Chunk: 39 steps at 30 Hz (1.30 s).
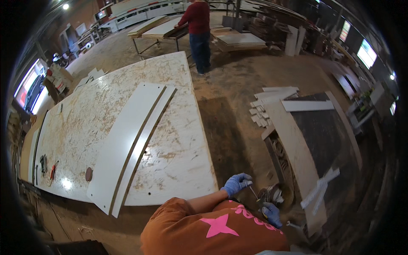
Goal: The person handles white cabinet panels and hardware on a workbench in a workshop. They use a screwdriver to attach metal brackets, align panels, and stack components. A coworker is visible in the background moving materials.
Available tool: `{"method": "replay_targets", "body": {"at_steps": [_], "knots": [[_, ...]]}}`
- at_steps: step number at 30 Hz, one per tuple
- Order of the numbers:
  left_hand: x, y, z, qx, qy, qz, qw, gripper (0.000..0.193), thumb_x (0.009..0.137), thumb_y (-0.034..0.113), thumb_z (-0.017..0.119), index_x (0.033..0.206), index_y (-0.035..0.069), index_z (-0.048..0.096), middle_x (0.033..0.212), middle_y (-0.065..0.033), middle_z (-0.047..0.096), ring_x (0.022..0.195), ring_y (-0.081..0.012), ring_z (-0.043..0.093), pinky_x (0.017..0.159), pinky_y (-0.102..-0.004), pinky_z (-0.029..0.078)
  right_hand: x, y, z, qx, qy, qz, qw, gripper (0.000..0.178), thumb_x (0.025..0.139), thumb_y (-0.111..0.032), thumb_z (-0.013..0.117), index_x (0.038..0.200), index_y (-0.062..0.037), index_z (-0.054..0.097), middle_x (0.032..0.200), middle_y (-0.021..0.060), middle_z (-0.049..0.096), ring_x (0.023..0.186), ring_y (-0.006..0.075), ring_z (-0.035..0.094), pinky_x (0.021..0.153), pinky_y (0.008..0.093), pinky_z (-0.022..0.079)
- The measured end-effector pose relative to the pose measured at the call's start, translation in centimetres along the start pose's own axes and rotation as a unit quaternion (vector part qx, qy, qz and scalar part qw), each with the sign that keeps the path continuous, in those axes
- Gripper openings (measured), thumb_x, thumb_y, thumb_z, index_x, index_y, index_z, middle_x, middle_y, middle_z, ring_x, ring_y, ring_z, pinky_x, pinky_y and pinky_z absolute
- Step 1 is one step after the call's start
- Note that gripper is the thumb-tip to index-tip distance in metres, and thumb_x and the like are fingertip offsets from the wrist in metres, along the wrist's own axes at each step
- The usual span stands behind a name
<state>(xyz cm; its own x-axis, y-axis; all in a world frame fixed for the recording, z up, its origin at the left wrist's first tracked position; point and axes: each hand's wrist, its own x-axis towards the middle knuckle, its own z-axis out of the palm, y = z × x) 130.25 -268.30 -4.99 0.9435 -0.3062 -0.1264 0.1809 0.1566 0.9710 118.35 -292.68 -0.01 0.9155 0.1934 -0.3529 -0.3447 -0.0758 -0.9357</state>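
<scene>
My left hand, in a blue glove, is held out past the table's right edge with fingertips pinched together; what they hold is too small to make out. Just below it, a slim screwdriver points up toward those fingertips. Its handle end goes into my right hand, also blue-gloved, with the fingers closed around it. Beside both hands is a round container with small metallic-looking items, partly hidden by the right hand. On the white worktable lie a wide white panel and a narrow white strip alongside.
A red-handled tool, a dark tool and a brown disc lie on the table's left. To the right stands a dark-topped bench with white strips. A person works at stacked panels ahead.
</scene>
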Motion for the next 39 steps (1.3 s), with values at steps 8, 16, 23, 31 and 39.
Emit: {"method": "replay_targets", "body": {"at_steps": [8,16,23,31,39], "knots": [[12.3,4.9,0.3,0.007,0.168,-0.05,0.985,0.025,0.085,0.016,0.069,0.105,0.003,0.064,0.093,-0.0035,0.066,0.089,-0.0108,0.057,0.08,-0.0273,0.048,18.6,-11.2,-9.8,-0.072,-0.137,0.058,0.986,0.031,0.088,-0.017,0.063,0.113,0.0012,0.058,0.092,0.0063,0.065,0.08,0.0113,0.061,0.066,0.0233,0.049],[24.2,2.9,-10.9,-0.157,0.39,-0.079,0.904,0.023,0.086,0.022,0.069,0.102,0.005,0.067,0.091,-0.0018,0.066,0.081,-0.0088,0.057,0.073,-0.0247,0.048,42.2,-14.6,-5.9,-0.104,-0.264,0.047,0.958,0.03,0.087,-0.017,0.066,0.112,-0.0024,0.06,0.092,0.0046,0.065,0.077,0.0103,0.061,0.064,0.0242,0.049],[38.0,11.9,-22.8,-0.109,0.354,-0.096,0.924,0.028,0.092,0.031,0.06,0.105,0.007,0.065,0.083,0.0006,0.063,0.064,-0.0073,0.052,0.059,-0.0246,0.045,61.5,-19.4,-3.6,-0.049,-0.316,0.113,0.941,0.033,0.089,-0.021,0.064,0.115,-0.0026,0.058,0.09,0.0038,0.065,0.074,0.0098,0.059,0.065,0.0248,0.05],[54.1,19.0,-33.8,-0.115,0.36,-0.045,0.925,0.02,0.093,0.021,0.058,0.104,0.006,0.065,0.084,0.0011,0.064,0.063,-0.0064,0.051,0.058,-0.0227,0.044,81.8,-29.2,-0.6,-0.081,-0.308,0.13,0.939,0.044,0.084,-0.026,0.068,0.115,0.002,0.057,0.093,0.0071,0.065,0.081,0.0131,0.06,0.068,0.0274,0.05],[71.6,24.0,-46.6,-0.253,0.464,-0.089,0.844,0.022,0.091,0.028,0.061,0.107,0.013,0.064,0.097,0.0018,0.066,0.085,-0.0103,0.06,0.06,-0.025,0.047,107.5,-38.5,3.8,-0.166,-0.364,0.035,0.916,0.03,0.087,-0.017,0.066,0.111,-0.0003,0.061,0.097,0.0061,0.065,0.088,0.0137,0.06,0.08,0.0279,0.049]]}}
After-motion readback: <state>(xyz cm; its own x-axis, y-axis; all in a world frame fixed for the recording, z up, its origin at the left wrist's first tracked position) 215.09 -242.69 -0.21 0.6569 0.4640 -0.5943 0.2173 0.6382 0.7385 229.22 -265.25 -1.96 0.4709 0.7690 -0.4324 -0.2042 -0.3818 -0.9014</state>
